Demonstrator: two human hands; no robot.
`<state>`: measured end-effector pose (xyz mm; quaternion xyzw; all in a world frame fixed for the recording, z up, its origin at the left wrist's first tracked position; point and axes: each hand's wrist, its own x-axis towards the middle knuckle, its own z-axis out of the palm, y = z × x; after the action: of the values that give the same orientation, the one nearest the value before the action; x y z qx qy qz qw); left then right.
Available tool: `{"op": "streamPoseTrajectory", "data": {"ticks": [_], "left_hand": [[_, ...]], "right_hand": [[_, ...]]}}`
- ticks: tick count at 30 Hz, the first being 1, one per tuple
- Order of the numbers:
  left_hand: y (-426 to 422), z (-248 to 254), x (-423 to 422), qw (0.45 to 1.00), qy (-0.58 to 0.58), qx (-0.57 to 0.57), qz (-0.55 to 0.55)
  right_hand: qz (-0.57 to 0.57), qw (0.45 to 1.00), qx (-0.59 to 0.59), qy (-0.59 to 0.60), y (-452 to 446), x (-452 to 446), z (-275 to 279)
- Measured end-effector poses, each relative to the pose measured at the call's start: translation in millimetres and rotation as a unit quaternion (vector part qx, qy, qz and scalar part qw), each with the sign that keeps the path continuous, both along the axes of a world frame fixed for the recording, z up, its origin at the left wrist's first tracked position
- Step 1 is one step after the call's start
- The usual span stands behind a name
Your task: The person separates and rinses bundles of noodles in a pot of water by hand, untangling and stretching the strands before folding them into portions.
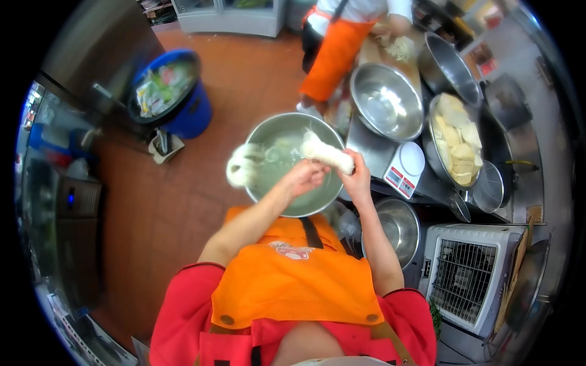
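Note:
A bundle of white strands (323,152), perhaps noodles, is held over a large metal bowl (262,131) of cloudy water. My right hand (356,174) grips the bundle's right end. Just below the bundle is my left hand (305,177), its fingers curled together; whether they pinch anything is too small to tell. A second white looped bundle (243,165) hangs at the bowl's left rim, blurred.
A blue trash bin (194,113) stands at the left. On the right are an empty steel bowl (384,100), a white scale (406,166), a bowl of pale slabs (455,137) and a cooler (467,274). A co-worker (342,49) works at the counter.

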<state>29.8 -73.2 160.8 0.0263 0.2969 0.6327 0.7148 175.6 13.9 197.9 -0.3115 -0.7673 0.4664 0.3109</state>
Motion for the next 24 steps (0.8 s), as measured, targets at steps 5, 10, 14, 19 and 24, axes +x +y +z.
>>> {"op": "streamPoseTrajectory", "data": {"ticks": [5,10,14,19,24], "left_hand": [[-6,-6,-12,0.999,-0.047,-0.012,0.010],[-4,-13,-15,1.000,0.019,0.005,-0.023],[-1,14,0,0.997,0.074,-0.025,-0.016],[-6,6,-8,0.968,0.237,0.015,-0.079],[-14,16,-17,0.779,0.600,0.052,-0.174]], "right_hand": [[0.119,0.986,0.076,-0.088,1,17,44],[0.014,0.918,0.342,-0.201,7,15,99],[0.157,0.946,0.210,-0.188,0,-7,83],[0.115,0.960,0.123,-0.222,4,-2,52],[0.092,0.914,0.174,-0.355,24,11,31]]}}
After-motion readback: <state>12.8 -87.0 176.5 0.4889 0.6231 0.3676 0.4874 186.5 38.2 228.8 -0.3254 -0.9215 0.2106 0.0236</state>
